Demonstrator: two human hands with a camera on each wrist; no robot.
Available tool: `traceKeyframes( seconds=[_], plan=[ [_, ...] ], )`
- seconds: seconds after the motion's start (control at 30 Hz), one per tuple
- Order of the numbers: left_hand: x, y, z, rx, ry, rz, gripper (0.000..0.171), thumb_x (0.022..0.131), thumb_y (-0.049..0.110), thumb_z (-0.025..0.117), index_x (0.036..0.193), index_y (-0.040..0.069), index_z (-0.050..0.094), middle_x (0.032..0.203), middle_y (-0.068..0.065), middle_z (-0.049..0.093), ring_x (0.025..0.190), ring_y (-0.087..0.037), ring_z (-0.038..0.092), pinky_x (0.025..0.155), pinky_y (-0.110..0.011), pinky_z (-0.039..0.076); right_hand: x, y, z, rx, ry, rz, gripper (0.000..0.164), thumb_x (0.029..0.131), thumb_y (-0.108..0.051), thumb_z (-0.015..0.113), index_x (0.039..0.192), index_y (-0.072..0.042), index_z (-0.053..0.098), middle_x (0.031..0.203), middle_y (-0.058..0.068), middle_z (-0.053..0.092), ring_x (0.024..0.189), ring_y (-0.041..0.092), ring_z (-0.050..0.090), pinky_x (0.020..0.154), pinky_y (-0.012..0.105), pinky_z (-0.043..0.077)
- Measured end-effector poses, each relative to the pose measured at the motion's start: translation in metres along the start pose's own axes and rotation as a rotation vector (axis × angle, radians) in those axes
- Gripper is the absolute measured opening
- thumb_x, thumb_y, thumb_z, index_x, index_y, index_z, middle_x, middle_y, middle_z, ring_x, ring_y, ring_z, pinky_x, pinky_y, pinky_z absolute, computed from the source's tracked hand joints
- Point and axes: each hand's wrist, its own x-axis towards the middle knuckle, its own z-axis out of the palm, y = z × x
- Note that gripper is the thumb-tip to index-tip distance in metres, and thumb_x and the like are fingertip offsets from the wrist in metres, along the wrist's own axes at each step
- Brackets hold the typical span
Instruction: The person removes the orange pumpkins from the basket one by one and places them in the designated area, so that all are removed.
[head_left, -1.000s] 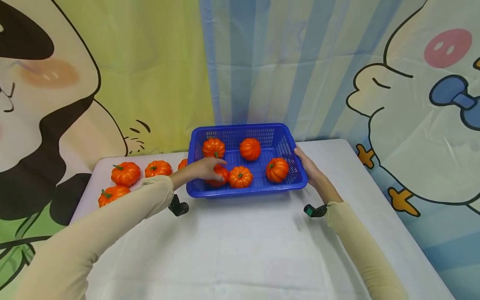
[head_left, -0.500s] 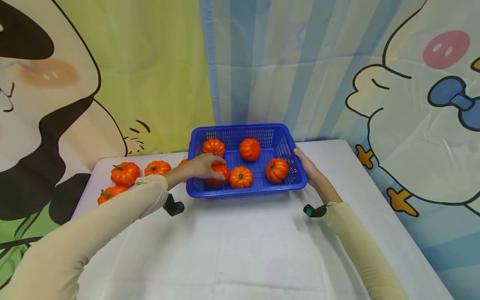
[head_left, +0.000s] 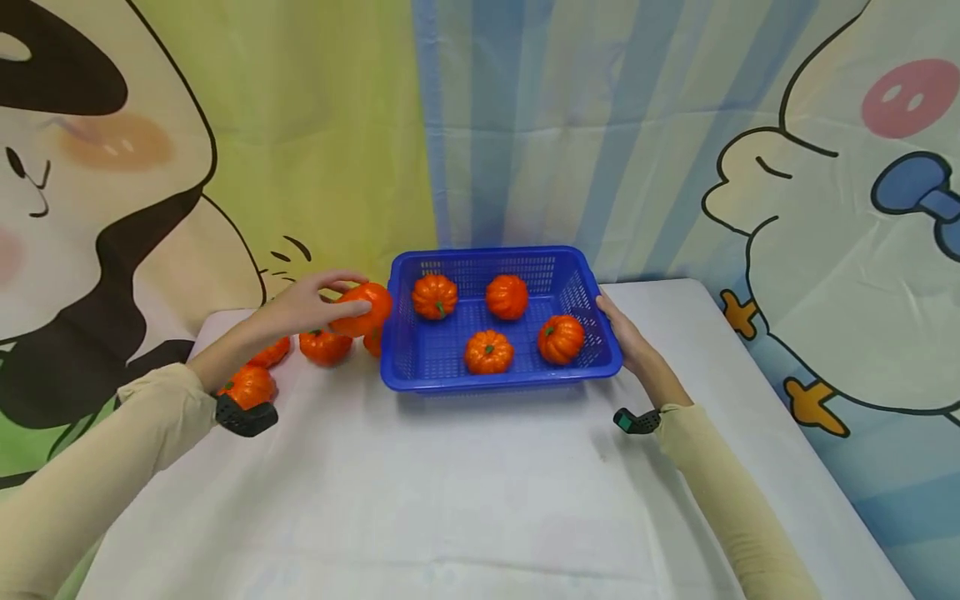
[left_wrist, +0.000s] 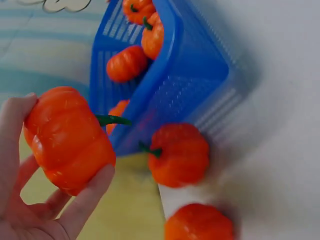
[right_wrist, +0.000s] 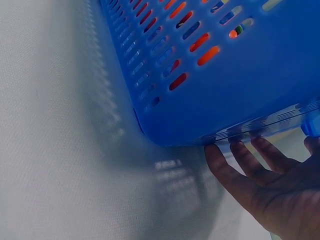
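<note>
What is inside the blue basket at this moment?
Four small orange pumpkins lie inside the blue basket: two at the back, two nearer the front. Its front wall hides the nearest strip of the floor.

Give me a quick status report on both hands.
Left hand grips small orange plastic pumpkin, outside blue plastic mesh basket. Right hand flat against basket's right side. Nothing in the way.

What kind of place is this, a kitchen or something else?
Probably a staged recording setup, not a kitchen: a cartoon backdrop hangs behind a table under a white cloth, with small toy-like pumpkins in a blue basket and others beside it.
</note>
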Motion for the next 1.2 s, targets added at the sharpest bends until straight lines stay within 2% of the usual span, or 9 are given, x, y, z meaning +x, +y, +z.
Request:
traceKeyframes(
  seconds=[0.13,0.2,0.3,0.47,0.63,0.87,1.07,1.2],
  plan=[
    [-0.025,-0.032,-0.011,0.022,0.006,-0.057,0.073,0.087,0.056,0.063,0.147,0.020,0.040,0.142,-0.023,0.045,0.115,-0.041,0.055,0.075,-0.039,0.059,0.000,-0.003,-0.001,0.002,0.000,0.012,0.059,0.103,-0.052,0.020,0.154,-0.039,-0.007,0.166,-0.003,-0.005,0.153,0.029,0.004,0.124,0.052,0.004],
    [-0.035,-0.047,-0.013,0.043,0.005,-0.061,0.074,0.089,0.054,0.062,0.148,0.019,0.038,0.141,-0.025,0.045,0.109,-0.040,0.058,0.071,-0.038,0.059,-0.002,-0.006,-0.001,0.008,0.003,0.021,0.059,0.103,-0.051,0.021,0.154,-0.039,-0.007,0.166,-0.002,-0.005,0.153,0.030,0.005,0.124,0.053,0.006],
    [-0.045,-0.065,-0.016,0.051,0.017,-0.051,0.070,0.090,0.050,0.062,0.148,0.017,0.039,0.137,-0.026,0.046,0.103,-0.038,0.061,0.069,-0.037,0.060,-0.007,-0.013,0.000,0.019,-0.004,0.030,0.058,0.104,-0.048,0.019,0.154,-0.037,-0.010,0.165,0.000,-0.007,0.152,0.031,0.003,0.123,0.054,0.005],
    [-0.055,-0.084,-0.016,0.021,0.028,-0.067,0.065,0.093,0.047,0.059,0.145,0.012,0.041,0.138,-0.029,0.044,0.114,-0.047,0.054,0.073,-0.039,0.061,-0.014,-0.022,0.005,0.020,-0.011,0.035,0.058,0.105,-0.045,0.018,0.154,-0.034,-0.011,0.165,0.002,-0.006,0.152,0.032,0.004,0.123,0.053,0.006],
    [-0.061,-0.097,-0.014,-0.025,-0.019,-0.089,0.063,0.096,0.043,0.056,0.146,0.008,0.038,0.140,-0.032,0.041,0.117,-0.053,0.052,0.069,-0.038,0.061,-0.015,-0.021,0.009,0.013,0.002,0.046,0.059,0.104,-0.046,0.019,0.154,-0.034,-0.009,0.166,0.004,-0.004,0.152,0.033,0.007,0.123,0.054,0.008],
    [-0.064,-0.104,-0.009,-0.009,-0.029,-0.081,0.065,0.095,0.042,0.058,0.147,0.011,0.033,0.141,-0.031,0.037,0.120,-0.052,0.047,0.070,-0.041,0.061,-0.007,-0.007,0.004,0.044,-0.009,0.032,0.058,0.104,-0.048,0.019,0.154,-0.037,-0.009,0.166,0.001,-0.004,0.152,0.032,0.006,0.124,0.052,0.006],
    [-0.064,-0.107,-0.002,0.052,0.006,-0.068,0.068,0.094,0.046,0.059,0.149,0.016,0.034,0.141,-0.030,0.037,0.120,-0.047,0.043,0.081,-0.052,0.056,-0.003,-0.003,0.002,0.046,-0.014,0.027,0.058,0.104,-0.049,0.017,0.153,-0.038,-0.011,0.165,0.000,-0.007,0.152,0.032,0.003,0.123,0.053,0.004],
    [-0.062,-0.110,0.007,0.070,0.035,-0.059,0.067,0.092,0.046,0.062,0.145,0.013,0.038,0.135,-0.029,0.042,0.117,-0.044,0.044,0.086,-0.059,0.049,-0.005,-0.008,0.003,0.043,-0.014,0.021,0.057,0.105,-0.046,0.018,0.154,-0.036,-0.010,0.165,-0.001,-0.006,0.152,0.031,0.004,0.124,0.053,0.004]
  ],
)
